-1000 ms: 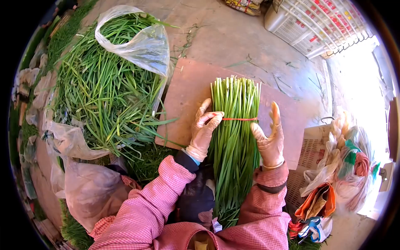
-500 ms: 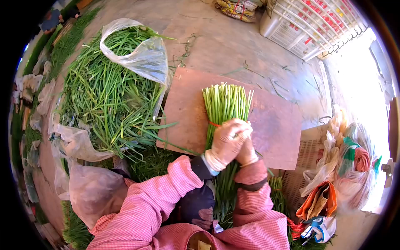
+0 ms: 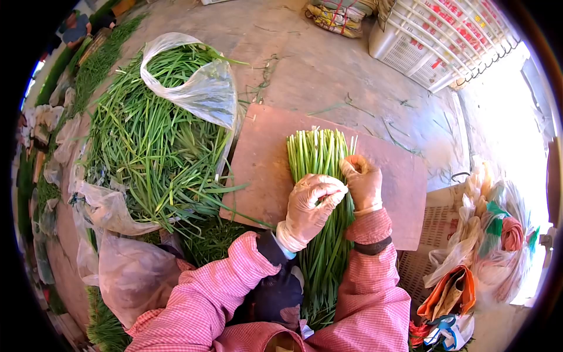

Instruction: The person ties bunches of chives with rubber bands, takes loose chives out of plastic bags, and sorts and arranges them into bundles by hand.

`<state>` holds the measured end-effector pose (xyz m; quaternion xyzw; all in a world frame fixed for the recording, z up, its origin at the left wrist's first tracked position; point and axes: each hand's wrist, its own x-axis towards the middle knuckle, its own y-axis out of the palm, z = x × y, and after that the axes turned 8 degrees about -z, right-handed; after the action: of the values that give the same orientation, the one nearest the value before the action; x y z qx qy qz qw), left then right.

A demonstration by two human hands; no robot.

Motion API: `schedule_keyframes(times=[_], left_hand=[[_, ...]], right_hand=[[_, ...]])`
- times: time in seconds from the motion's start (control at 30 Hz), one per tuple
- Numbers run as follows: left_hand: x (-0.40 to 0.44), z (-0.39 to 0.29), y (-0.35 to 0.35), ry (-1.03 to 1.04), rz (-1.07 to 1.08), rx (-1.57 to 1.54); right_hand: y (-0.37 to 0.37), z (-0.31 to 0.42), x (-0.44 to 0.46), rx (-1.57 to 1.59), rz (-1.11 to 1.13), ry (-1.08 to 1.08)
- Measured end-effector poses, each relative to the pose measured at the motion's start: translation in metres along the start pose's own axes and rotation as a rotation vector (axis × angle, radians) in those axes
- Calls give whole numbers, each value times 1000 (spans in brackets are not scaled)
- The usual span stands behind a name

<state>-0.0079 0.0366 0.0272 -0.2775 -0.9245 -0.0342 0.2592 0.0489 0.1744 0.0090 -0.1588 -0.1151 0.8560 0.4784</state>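
Note:
A bunch of garlic chives (image 3: 319, 155), pale stem ends pointing away from me, lies on a reddish-brown board (image 3: 264, 146). My gloved left hand (image 3: 314, 205) rests over the middle of the bunch, its fingers closed in a pinch. A bit of red tie (image 3: 338, 191) shows at those fingertips; the rest is hidden. At the bunch's right side is my gloved right hand (image 3: 362, 182), thumb and fingers pinched together. Whatever it holds is too small to make out. The green leaves run back toward my lap between my forearms.
To the left, a big clear plastic bag (image 3: 214, 88) spills loose chives (image 3: 158, 141). Plastic bags (image 3: 498, 252) and an orange bag (image 3: 448, 293) lie at right. A white crate (image 3: 410, 47) stands far right. A person (image 3: 76, 29) is at the upper left.
My hands were together over the bunch; now they are apart, the right one moved up and to the right. The red band seen on the bunch's left side is now hidden.

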Motion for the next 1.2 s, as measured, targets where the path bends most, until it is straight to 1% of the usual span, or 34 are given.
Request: schedule_keyframes(times=[0.07, 0.1, 0.13, 0.2, 0.23, 0.27, 0.33, 0.4, 0.43, 0.47, 0.53, 0.6, 0.63, 0.67, 0.7, 0.73, 0.77, 0.8, 0.87, 0.93, 1.0, 1.03, 1.07, 1.13, 1.17, 1.2], left_hand=[[2, -1, 1, -9, 4, 0], [3, 1, 0, -52, -22, -2], [6, 3, -2, -90, -53, -3], [11, 7, -8, -119, -60, 1], [15, 7, -10, -86, -61, 17], [18, 7, -10, -55, -61, 32], [19, 6, -2, -67, -58, 19], [20, -2, 9, -28, -106, 8], [21, -6, 13, -37, -93, 11], [19, -4, 18, -58, -102, 14], [16, 4, 14, -113, 75, 16], [22, 16, -3, -182, 91, -57], [29, 24, -14, -218, -5, -175], [28, 43, -21, -362, -103, -257], [21, 65, -25, -423, -156, -220], [19, 75, -28, -483, -208, -184], [10, 79, -20, -587, -196, -324], [6, 67, -11, -718, -192, -502], [-9, 60, 6, -749, -157, -375], [-22, 49, 21, -792, -299, -752], [-30, 42, 18, -833, -253, -756], [-31, 37, 18, -761, -262, -766], [-32, 32, 17, -826, -284, -826], [-32, 28, 14, -854, -305, -934], [-34, 24, 14, -875, -329, -952], [-35, 20, 13, -893, -349, -967]], right_hand=[[14, -6, 14, -152, -58, -218], [14, -14, 20, -168, -10, -189], [10, -3, 14, -166, -6, -193], [-6, 23, -7, -284, -131, -283], [-13, 24, -15, -206, -150, -271], [-16, 42, -35, -168, -133, -284], [-19, 42, -49, -127, 251, -162], [-2, 14, -48, 231, 257, -281], [-2, 3, -50, 260, 224, -205], [-1, -5, -51, 258, 233, -197], [0, -13, -51, 451, 163, -228], [-14, -10, -51, 176, 38, -71], [-19, -13, -45, 200, 38, -231], [-23, -17, -41, 221, 40, -385], [-32, -15, -40, -19, -26, -498], [-34, -26, -36, 93, 61, -361], [-36, -38, -32, 200, 129, -216], [-34, -41, -33, 320, 149, -96], [-32, -50, -33, 276, 154, -92], [-28, -58, -34, 236, 161, -85], [-22, -56, -33, 335, 132, -34], [-19, -52, -33, 337, 144, -55], [-17, -46, -34, 325, 152, -58], [-17, -27, -38, 281, 222, 5], [-18, -14, -42, 199, 236, -67], [-21, -12, -41, 139, 249, -96]])
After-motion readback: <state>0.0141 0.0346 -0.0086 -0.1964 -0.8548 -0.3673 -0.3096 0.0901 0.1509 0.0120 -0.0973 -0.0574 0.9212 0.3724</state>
